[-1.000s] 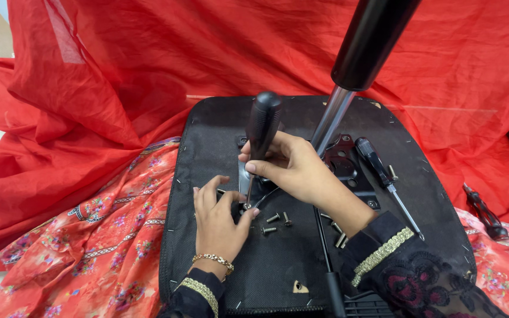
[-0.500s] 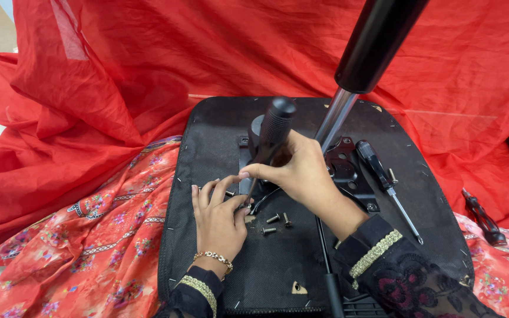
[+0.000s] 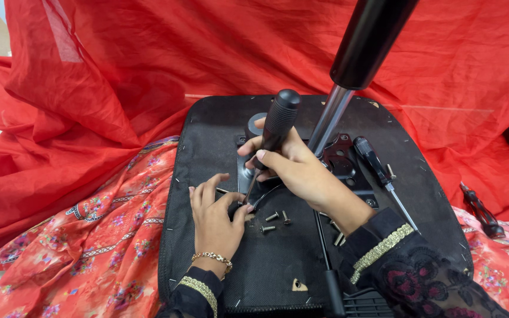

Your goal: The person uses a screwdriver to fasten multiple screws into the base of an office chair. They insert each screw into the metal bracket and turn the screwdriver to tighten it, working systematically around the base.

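An upturned black chair seat (image 3: 219, 135) lies flat, with a metal mechanism plate (image 3: 343, 165) and a gas-lift column (image 3: 357, 65) rising from it. My right hand (image 3: 293, 168) grips a black-handled screwdriver (image 3: 278, 126), its shaft angled down to a spot by my left fingertips. My left hand (image 3: 213, 215) rests on the seat, fingers pinching at the screwdriver's tip; what they hold is hidden. Three loose screws (image 3: 272, 219) lie just right of that hand.
A second screwdriver (image 3: 378, 171) lies on the seat right of the plate. A third tool (image 3: 481, 211) rests on red cloth (image 3: 119, 76) at the far right. Floral fabric (image 3: 89, 247) covers the lower left. A black lever (image 3: 328, 265) runs toward the bottom edge.
The screwdriver handle has tilted further to the right and away from upright. My right hand shifted slightly right with it; my left hand stayed at the tip.
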